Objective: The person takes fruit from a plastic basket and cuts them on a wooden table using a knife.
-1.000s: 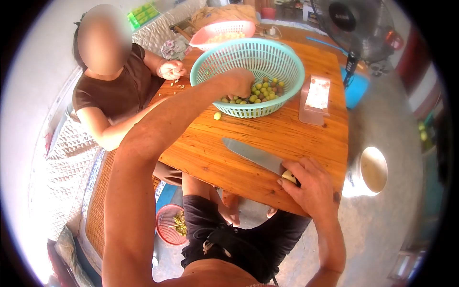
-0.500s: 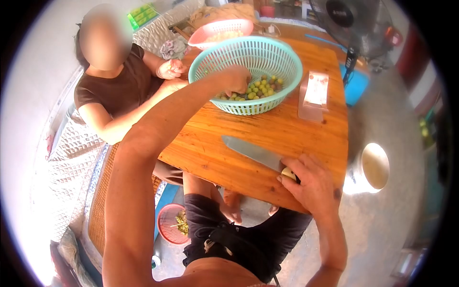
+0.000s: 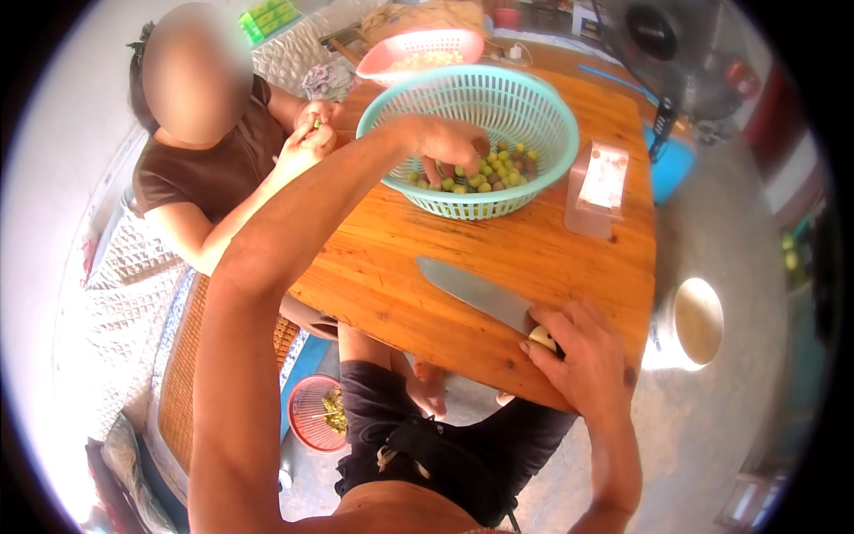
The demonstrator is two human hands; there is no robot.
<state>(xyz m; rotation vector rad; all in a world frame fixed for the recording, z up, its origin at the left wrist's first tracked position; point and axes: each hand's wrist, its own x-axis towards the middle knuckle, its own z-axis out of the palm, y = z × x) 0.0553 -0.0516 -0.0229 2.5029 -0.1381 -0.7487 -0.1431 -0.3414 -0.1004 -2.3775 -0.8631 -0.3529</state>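
My left hand point(image 3: 452, 147) reaches into a pale turquoise plastic basket point(image 3: 559, 173), fingers apart and pointing down at small round fruits point(image 3: 503, 169). These are yellow-green and brownish; I cannot make out any fruit held between the fingers. My right hand point(image 3: 583, 351) is closed around the light-coloured handle of a large kitchen knife point(image 3: 476, 289). The knife lies low over the wooden table point(image 3: 391, 258), its blade pointing left and away from me. Part of the handle is hidden under my fingers.
Across to the left sits another person point(image 3: 218, 169), hands together on a small green thing. Behind the basket is a pink basket point(image 3: 378, 62) with pale pieces. A clear plastic box point(image 3: 587, 214) lies right. On the floor are a red basket point(image 3: 302, 427) and a white bucket point(image 3: 698, 325).
My left hand has shifted slightly right inside the basket, and its fingers have spread from a more closed shape. The other person's hands have come together. My right hand stays on the knife.
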